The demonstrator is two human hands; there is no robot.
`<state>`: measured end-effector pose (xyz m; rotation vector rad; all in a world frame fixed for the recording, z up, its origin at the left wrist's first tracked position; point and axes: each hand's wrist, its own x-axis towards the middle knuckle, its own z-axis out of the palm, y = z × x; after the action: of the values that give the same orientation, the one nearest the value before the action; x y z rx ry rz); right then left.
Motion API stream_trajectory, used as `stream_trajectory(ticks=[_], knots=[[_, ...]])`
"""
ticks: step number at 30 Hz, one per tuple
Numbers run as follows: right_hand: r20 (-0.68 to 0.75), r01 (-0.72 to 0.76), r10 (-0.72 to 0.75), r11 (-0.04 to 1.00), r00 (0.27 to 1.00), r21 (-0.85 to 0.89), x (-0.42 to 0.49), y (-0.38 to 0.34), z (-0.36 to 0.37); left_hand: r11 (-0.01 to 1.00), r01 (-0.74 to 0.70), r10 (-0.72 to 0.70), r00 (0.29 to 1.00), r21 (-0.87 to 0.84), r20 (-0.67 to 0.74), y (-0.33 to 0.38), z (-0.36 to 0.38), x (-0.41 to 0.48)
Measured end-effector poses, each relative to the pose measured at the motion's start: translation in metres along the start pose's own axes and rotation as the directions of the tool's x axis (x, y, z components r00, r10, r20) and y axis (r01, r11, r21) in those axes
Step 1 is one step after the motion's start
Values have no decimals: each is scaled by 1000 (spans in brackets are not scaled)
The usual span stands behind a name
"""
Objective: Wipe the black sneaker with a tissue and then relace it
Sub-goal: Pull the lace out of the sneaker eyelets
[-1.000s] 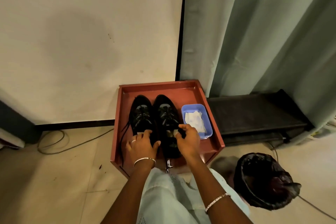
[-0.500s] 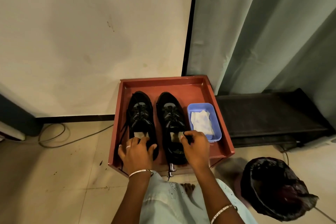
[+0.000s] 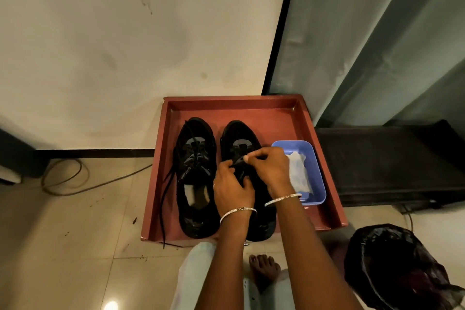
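two black lace-up sneakers [image 3: 196, 158]; left hand [image 3: 232, 190] and right hand [image 3: 270, 168] both pinch the right sneaker's [image 3: 241, 133] black laces [image 3: 238, 151]; one white tissue [image 3: 298, 171].

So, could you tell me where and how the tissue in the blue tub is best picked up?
Pinch the tissue at its crumpled far edge, coming straight down from above. It lies loose inside the blue tub, whose walls block a sideways approach. The right hand, now pinching a lace on the right sneaker, is probably the nearest.
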<state>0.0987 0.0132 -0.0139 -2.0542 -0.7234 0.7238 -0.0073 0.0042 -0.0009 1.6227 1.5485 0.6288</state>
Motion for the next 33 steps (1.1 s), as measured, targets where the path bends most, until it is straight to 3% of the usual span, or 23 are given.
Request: stream_trajectory(ticks=[3,7,10,12,15,17,20,22,24,26,28,30,31,33], knots=[[102,-129,102,943,989,306,1,2,-9,1000,28,-28,999,3,32,-3,1,7],[267,-324,188,632,945,704,-5,-8,-25,998,33,-38,996,62,78,-2,0,18],[296,-300,64,343,953,890,-9,-11,-39,994,35,-47,993,106,106,-2,-1,22],[241,-230,-39,187,970,955,-13,-15,-48,993,42,-57,989,107,138,-1,-2,24],[131,-117,-152,97,980,988,-19,-18,-66,995,50,-65,984,91,169,-1,-6,26],[88,-57,-198,156,976,986,-27,-17,-87,995,56,-69,982,80,178,0,-8,26],[70,50,-228,480,971,876,-49,-16,-131,995,91,-97,973,37,208,2,-11,27],[99,106,-217,765,971,636,-66,-20,-159,993,115,-113,965,6,237,2,-13,29],[192,38,-105,947,976,320,-80,-21,-179,992,124,-116,956,-12,270,2,-15,30],[297,-153,133,987,946,44,-89,-17,-189,991,127,-112,949,-32,295,1,-16,32],[344,-358,395,919,852,-166,-95,-15,-194,986,142,-111,947,-84,303,-1,-16,35],[380,-494,561,828,735,-266,-98,-17,-190,978,145,-99,955,-147,280,-2,-16,35],[382,-490,576,817,723,-304,-96,-19,-187,983,112,-72,965,-148,251,-2,-16,35],[335,-317,422,891,843,-325,-79,-17,-169,997,11,4,985,-83,173,-2,-15,35]])
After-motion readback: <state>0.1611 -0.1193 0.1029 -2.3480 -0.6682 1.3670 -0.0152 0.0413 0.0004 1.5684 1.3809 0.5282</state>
